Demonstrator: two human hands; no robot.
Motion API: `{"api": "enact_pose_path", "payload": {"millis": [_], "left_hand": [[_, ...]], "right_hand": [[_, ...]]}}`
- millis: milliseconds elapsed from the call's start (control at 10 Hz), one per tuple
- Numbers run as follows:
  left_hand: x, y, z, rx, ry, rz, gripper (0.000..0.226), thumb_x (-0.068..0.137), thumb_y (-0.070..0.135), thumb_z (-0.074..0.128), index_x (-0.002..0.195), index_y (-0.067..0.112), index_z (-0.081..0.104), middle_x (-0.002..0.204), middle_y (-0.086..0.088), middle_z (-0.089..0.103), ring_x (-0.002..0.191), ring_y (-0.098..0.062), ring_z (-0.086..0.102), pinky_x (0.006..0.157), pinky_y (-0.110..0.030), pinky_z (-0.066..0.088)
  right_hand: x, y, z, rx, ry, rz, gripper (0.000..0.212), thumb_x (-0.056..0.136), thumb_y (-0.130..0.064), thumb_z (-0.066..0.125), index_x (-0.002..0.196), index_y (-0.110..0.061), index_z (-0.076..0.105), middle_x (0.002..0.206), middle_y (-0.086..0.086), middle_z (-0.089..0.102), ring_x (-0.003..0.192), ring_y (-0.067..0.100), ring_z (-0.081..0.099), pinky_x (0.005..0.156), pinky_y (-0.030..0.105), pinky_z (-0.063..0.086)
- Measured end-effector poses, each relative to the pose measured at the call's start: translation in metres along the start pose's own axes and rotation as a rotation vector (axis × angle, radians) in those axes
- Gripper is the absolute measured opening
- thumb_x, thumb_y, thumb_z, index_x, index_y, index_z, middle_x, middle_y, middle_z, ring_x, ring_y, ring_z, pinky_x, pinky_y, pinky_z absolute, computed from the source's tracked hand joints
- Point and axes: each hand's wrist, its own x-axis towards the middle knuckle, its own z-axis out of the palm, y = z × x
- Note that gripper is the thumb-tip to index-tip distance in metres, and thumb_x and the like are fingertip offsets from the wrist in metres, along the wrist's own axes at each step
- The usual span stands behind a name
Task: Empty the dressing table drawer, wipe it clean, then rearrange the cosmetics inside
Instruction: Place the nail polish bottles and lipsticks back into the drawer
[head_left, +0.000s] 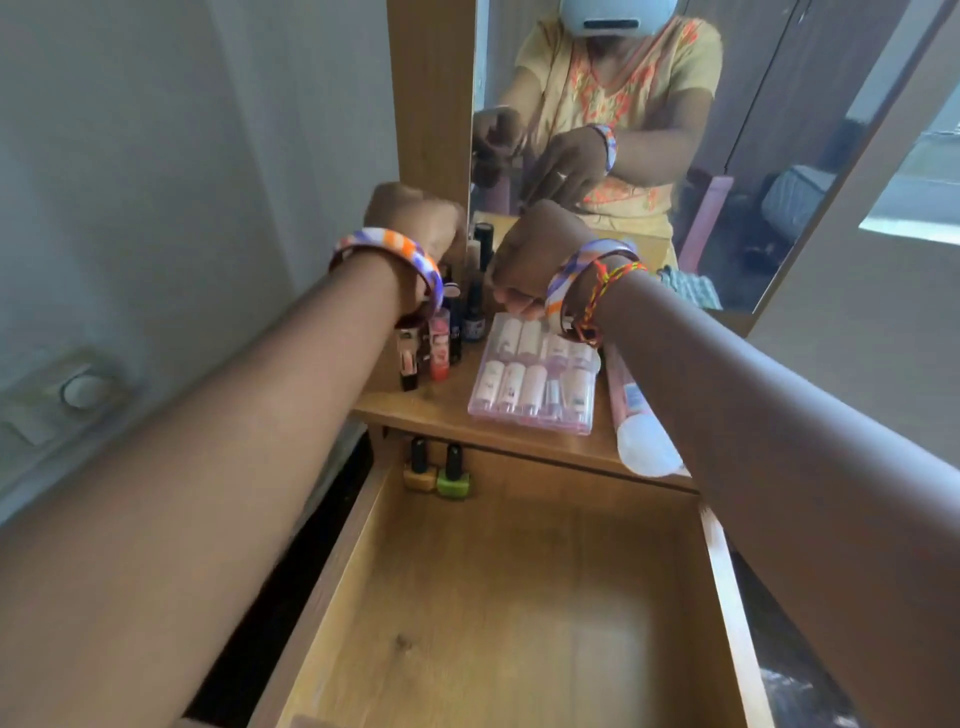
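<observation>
Pale walls framed a wooden bench (415, 410) with a mirror (675, 130) rising behind it, as a person reached forward with both arms. Below the bench top, the drawer (519, 597) stood pulled open, nearly bare, with an orange nail polish bottle (420, 470) and a green nail polish bottle (454, 474) standing side by side in its far left corner. On the bench top, a clear pink case of small bottles (535, 376) lay flat, a pink tube (631, 410) lay just to its right, and a cluster of upright cosmetics (441, 332) stood to its left. The left hand (410, 218), wearing a striped bangle (395, 260), was curled closed above that cluster; whether it held anything could not be told. The right hand (530, 260), with a matching bangle and a red and yellow thread at the wrist, hovered with fingers bent over the far edge of the case, near a dark-capped bottle (484, 244); its grip was hidden.
</observation>
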Motion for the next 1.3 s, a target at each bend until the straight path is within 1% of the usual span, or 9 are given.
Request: {"api": "enact_pose_path", "payload": {"millis": [100, 200, 300, 400, 700, 900, 1000, 1200, 1300], "left_hand": [[0.056, -0.006, -0.004, 0.202, 0.003, 0.089, 0.036, 0.06, 0.021, 0.062, 0.091, 0.001, 0.067, 0.099, -0.018, 0.07, 0.096, -0.031, 0.067, 0.091, -0.046, 0.054], [0.061, -0.007, -0.002, 0.449, -0.041, 0.132, 0.028, 0.08, 0.014, 0.064, 0.102, -0.003, 0.068, 0.109, -0.02, 0.067, 0.102, -0.033, 0.064, 0.094, -0.042, 0.052], [0.077, -0.016, 0.003, 0.55, -0.059, 0.188, 0.028, 0.081, 0.016, 0.066, 0.103, -0.002, 0.069, 0.108, -0.019, 0.068, 0.101, -0.033, 0.064, 0.09, -0.035, 0.052], [0.088, -0.026, 0.009, 0.672, -0.112, 0.194, 0.027, 0.084, 0.017, 0.061, 0.104, 0.002, 0.069, 0.11, -0.017, 0.066, 0.101, -0.033, 0.062, 0.088, -0.033, 0.048], [0.101, -0.038, 0.013, 0.782, -0.125, 0.274, 0.029, 0.093, 0.012, 0.049, 0.116, 0.003, 0.064, 0.119, -0.018, 0.063, 0.106, -0.034, 0.061, 0.092, -0.034, 0.046], [0.1, -0.042, 0.013, 0.847, -0.158, 0.334, 0.028, 0.095, 0.015, 0.047, 0.11, 0.002, 0.067, 0.111, -0.019, 0.066, 0.101, -0.034, 0.062, 0.088, -0.033, 0.047], [0.098, -0.041, 0.013, 0.866, -0.176, 0.348, 0.03, 0.097, 0.016, 0.046, 0.112, 0.001, 0.066, 0.11, -0.02, 0.065, 0.1, -0.036, 0.062, 0.088, -0.033, 0.047], [0.1, -0.044, 0.014, 0.875, -0.148, 0.369, 0.031, 0.097, 0.018, 0.045, 0.115, 0.002, 0.064, 0.114, -0.02, 0.064, 0.1, -0.037, 0.062, 0.089, -0.034, 0.048], [0.101, -0.045, 0.014, 0.858, -0.142, 0.371, 0.031, 0.097, 0.019, 0.045, 0.114, 0.002, 0.065, 0.115, -0.02, 0.064, 0.1, -0.037, 0.062, 0.089, -0.034, 0.048]], "right_hand": [[0.018, -0.001, -0.001, -0.084, 0.172, -0.094, 0.024, 0.082, -0.011, 0.061, 0.104, -0.006, 0.07, 0.052, 0.001, 0.066, 0.043, -0.006, 0.059, 0.046, 0.013, 0.046], [0.029, 0.003, 0.011, -0.197, 0.212, -0.242, 0.022, 0.082, -0.008, 0.055, 0.095, -0.007, 0.073, 0.096, 0.012, 0.071, 0.089, 0.024, 0.067, 0.073, 0.025, 0.05], [0.045, 0.005, 0.016, -0.253, 0.153, -0.345, 0.022, 0.081, -0.009, 0.055, 0.095, -0.012, 0.073, 0.099, 0.01, 0.071, 0.091, 0.027, 0.066, 0.083, 0.034, 0.055], [0.058, 0.007, 0.028, -0.328, 0.103, -0.383, 0.025, 0.083, -0.011, 0.056, 0.103, -0.013, 0.071, 0.099, 0.01, 0.071, 0.089, 0.026, 0.067, 0.082, 0.036, 0.056], [0.061, 0.004, 0.032, -0.448, -0.017, -0.476, 0.039, 0.09, -0.004, 0.051, 0.121, -0.023, 0.063, 0.119, 0.009, 0.065, 0.101, 0.028, 0.063, 0.089, 0.032, 0.053], [0.063, 0.007, 0.031, -0.476, -0.005, -0.474, 0.037, 0.089, -0.006, 0.054, 0.12, -0.025, 0.064, 0.114, 0.008, 0.068, 0.096, 0.027, 0.065, 0.083, 0.029, 0.055], [0.058, 0.006, 0.028, -0.484, -0.046, -0.483, 0.04, 0.086, -0.007, 0.057, 0.123, -0.023, 0.062, 0.116, 0.009, 0.067, 0.098, 0.028, 0.064, 0.085, 0.029, 0.054], [0.061, 0.009, 0.031, -0.45, -0.031, -0.455, 0.039, 0.087, -0.007, 0.056, 0.123, -0.019, 0.061, 0.118, 0.009, 0.065, 0.101, 0.026, 0.063, 0.089, 0.032, 0.054], [0.059, 0.009, 0.029, -0.414, -0.053, -0.448, 0.035, 0.088, -0.008, 0.057, 0.122, -0.015, 0.062, 0.116, 0.009, 0.066, 0.101, 0.025, 0.063, 0.089, 0.028, 0.053]]}}
